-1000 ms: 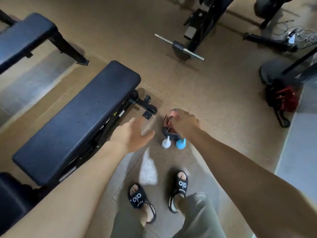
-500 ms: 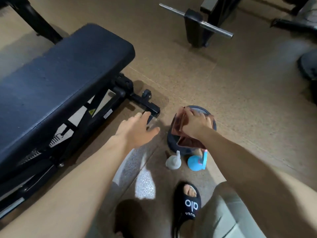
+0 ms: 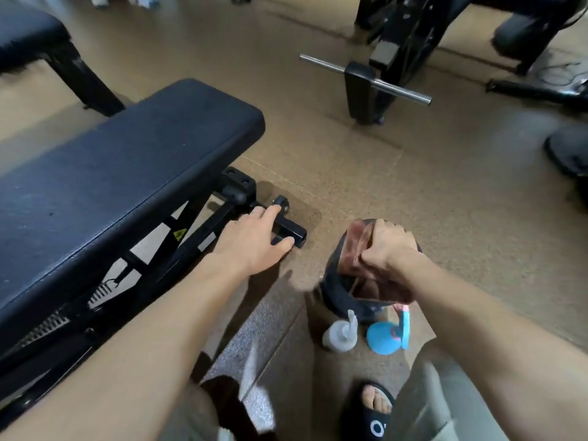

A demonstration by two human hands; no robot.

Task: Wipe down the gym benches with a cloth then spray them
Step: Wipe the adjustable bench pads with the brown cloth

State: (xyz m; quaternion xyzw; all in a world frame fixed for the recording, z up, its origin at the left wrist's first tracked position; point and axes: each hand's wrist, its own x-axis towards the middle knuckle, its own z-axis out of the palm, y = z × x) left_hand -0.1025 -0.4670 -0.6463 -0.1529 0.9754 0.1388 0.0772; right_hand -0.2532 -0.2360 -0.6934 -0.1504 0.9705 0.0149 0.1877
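A dark blue padded gym bench [image 3: 105, 183] fills the left of the head view. My left hand [image 3: 254, 241] rests open on the bench's black floor foot. My right hand [image 3: 389, 246] is closed on a reddish-brown cloth [image 3: 351, 246] over a black bucket [image 3: 337, 291] on the floor. In front of the bucket stand a clear spray bottle [image 3: 339, 334] and a blue spray bottle [image 3: 386, 337].
A second black bench [image 3: 28, 30] stands at the far left. A black machine with a steel bar [image 3: 366, 79] is ahead, more equipment to the right [image 3: 566, 151]. My sandalled foot [image 3: 377, 405] is at the bottom. The floor is brown rubber matting.
I have leaned closer. My left hand has moved forward and down onto the bench's foot. My right hand has stayed on the cloth at the bucket.
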